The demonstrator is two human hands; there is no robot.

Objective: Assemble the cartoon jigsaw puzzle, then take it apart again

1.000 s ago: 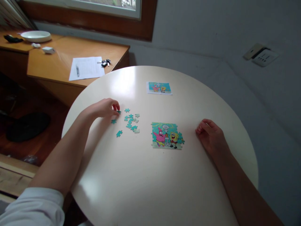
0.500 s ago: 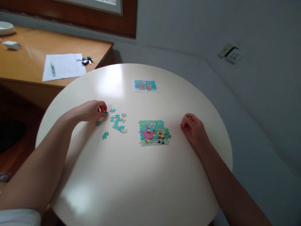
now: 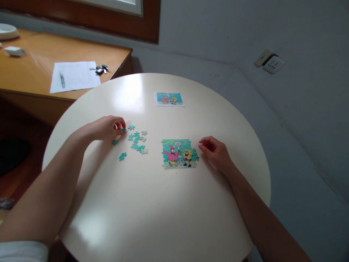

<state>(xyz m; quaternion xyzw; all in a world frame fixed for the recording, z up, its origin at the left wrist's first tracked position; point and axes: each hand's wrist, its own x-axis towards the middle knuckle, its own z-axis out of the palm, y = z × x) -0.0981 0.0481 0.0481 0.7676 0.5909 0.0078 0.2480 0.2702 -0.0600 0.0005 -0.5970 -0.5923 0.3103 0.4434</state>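
One small, flat, teal jigsaw piece (image 3: 123, 130) with knobbed edges is being pinched between the thumb and fingers of the left hand (image 3: 110, 128); a light grip at its rim is probably serving best, so that no tab is being bent. Just to the right, a cluster of thin teal and pale-green jigsaw pieces (image 3: 136, 140) is being borne by the round, glossy white table (image 3: 152, 207); some seem to be overlapping, so single lifting is being favoured. Farther off, a small rectangular paper print (image 3: 169, 99) is being kept face up, well placed for colours to be compared. Nearer, a partly joined, brightly coloured cartoon puzzle (image 3: 178, 153) is being left flat, its notched right edge exposed; gentle steadying is seemingly being called for there. Just beside that edge, the right hand (image 3: 214, 151) is being held with thumb and forefinger curled together; whether anything is being gripped cannot be told.
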